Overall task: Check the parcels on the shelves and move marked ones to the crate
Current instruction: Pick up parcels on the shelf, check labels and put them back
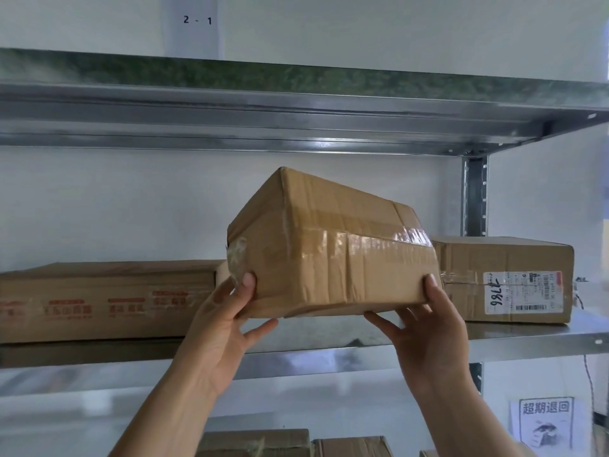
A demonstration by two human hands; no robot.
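My left hand (227, 324) and right hand (428, 328), fingers (260, 326) curled under, held a taped brown cardboard parcel (329, 252) tilted; I judged every face needed slow turning.

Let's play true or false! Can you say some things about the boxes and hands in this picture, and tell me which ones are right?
1. The left hand and right hand hold the tilted box. True.
2. The right box has a white label with handwritten numbers. True.
3. The long box has blue print. False: its print is red.
4. The sign on the wall up top reads 5 - 9. False: it reads 2 - 1.
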